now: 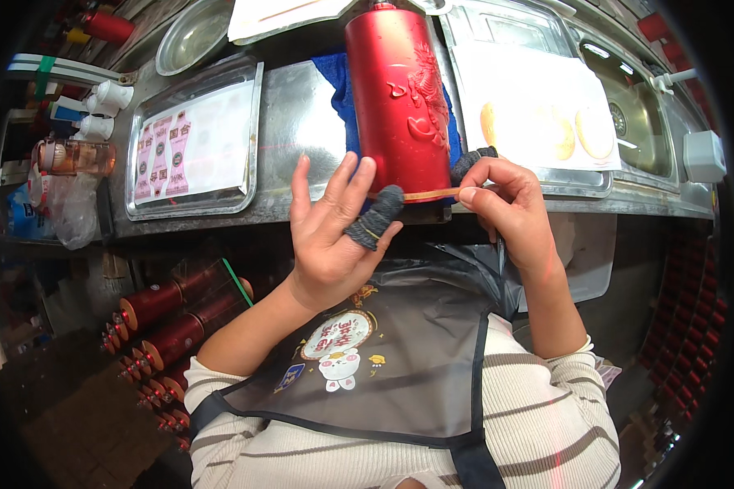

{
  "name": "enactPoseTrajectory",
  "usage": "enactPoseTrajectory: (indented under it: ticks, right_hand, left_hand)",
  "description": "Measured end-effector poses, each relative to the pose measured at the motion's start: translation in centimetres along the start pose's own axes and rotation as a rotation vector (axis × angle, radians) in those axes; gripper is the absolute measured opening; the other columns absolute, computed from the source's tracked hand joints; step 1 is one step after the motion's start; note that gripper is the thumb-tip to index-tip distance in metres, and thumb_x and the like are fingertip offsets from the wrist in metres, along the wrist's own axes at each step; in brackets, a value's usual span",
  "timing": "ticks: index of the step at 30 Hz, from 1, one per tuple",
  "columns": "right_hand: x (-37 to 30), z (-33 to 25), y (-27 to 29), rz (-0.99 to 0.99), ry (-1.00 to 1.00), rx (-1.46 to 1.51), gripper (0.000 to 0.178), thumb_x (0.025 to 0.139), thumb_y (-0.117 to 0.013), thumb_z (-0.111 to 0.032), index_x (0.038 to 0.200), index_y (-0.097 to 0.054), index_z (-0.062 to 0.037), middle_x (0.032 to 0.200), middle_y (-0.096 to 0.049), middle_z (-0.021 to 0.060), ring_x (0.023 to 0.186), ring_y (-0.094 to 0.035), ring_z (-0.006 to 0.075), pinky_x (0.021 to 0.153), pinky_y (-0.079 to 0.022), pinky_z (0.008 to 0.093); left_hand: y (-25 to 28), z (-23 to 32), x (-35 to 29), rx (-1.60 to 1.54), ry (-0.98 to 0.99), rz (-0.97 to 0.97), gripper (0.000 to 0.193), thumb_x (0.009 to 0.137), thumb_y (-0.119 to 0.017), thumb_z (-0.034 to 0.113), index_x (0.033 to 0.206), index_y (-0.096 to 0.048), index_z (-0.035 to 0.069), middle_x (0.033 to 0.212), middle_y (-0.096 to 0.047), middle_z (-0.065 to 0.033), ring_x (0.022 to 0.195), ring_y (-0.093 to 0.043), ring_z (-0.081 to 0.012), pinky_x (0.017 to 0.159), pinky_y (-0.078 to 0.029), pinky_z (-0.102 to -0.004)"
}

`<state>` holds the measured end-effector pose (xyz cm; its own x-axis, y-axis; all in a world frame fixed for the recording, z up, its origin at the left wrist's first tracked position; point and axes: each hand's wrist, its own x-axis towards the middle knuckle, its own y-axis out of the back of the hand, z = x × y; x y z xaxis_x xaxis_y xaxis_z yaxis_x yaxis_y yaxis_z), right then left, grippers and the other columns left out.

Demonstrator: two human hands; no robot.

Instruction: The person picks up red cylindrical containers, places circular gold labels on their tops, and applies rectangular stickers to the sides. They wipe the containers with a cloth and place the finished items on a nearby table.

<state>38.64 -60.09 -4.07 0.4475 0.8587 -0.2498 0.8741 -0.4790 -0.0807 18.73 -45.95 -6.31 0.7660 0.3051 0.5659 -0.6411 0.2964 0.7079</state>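
Here the right hand (510, 204) pinches a strip (432, 194) at the red cylinder (400, 98)'s base; left hand (334, 228) spread.

Red cylinder (400, 98): top cut off by upper frame edge, base hidden behind both hands; blue cloth (340, 90) mostly covered by it

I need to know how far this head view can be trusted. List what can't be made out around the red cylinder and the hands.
- Red cylinder: its top is cut off by the upper edge of the head view; its lower rim is hidden by the fingers.
- Thin strip: its ends are hidden under the left hand and the right hand.
- Right hand: its palm side faces away.
- Label sheets in the left tray: print too small.
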Motion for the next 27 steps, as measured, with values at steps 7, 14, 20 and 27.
enactPoseTrajectory:
  ticks: [7, 14, 20, 27]
  right_hand:
    - [-0.1, -0.4, 0.5, -0.005, -0.067, -0.014, 0.007, 0.090, -0.066, -0.003, 0.086, -0.065, 0.0025, 0.085, -0.063, 0.0015, 0.078, -0.059, 0.0062, 0.069, -0.047, 0.0215]
    - [-0.2, -0.6, -0.1, 0.006, -0.067, -0.070, 0.006, 0.090, -0.068, -0.006, 0.088, -0.065, -0.0010, 0.080, -0.062, -0.0019, 0.068, -0.053, 0.0026, 0.060, -0.041, 0.0190]
    - [-0.6, -0.6, -0.1, 0.023, -0.066, -0.021, 0.006, 0.090, -0.068, -0.006, 0.087, -0.064, -0.0011, 0.081, -0.062, -0.0017, 0.068, -0.053, 0.0026, 0.059, -0.041, 0.0192]
    - [-0.3, 0.1, -0.3, 0.032, -0.006, 0.002, 0.009, 0.088, -0.067, -0.010, 0.084, -0.062, -0.0044, 0.071, -0.057, -0.0046, 0.052, -0.045, 0.0001, 0.043, -0.032, 0.0182]
  left_hand:
    - [0.2, 1.1, 3.4, 0.165, -0.169, -0.059, 0.032, 0.070, -0.082, 0.009, 0.102, -0.077, 0.009, 0.136, -0.064, -0.0192, 0.125, -0.060, -0.0427, 0.112, -0.024, -0.0697]
    - [-1.5, 0.4, 2.9, 0.047, 0.025, 0.043, 0.064, 0.068, -0.090, 0.014, 0.127, -0.069, 0.004, 0.141, -0.060, -0.0204, 0.134, -0.056, -0.0366, 0.116, -0.030, -0.0611]
    - [-0.9, -0.2, 0.5, -0.127, 0.131, 0.122, 0.049, 0.074, -0.087, 0.014, 0.117, -0.072, -0.001, 0.141, -0.059, -0.0230, 0.133, -0.056, -0.0400, 0.113, -0.030, -0.0646]
    - [-0.2, -0.2, -1.4, -0.035, 0.115, 0.027, 0.039, 0.075, -0.086, 0.011, 0.109, -0.074, -0.002, 0.141, -0.059, -0.0242, 0.132, -0.057, -0.0413, 0.114, -0.028, -0.0657]
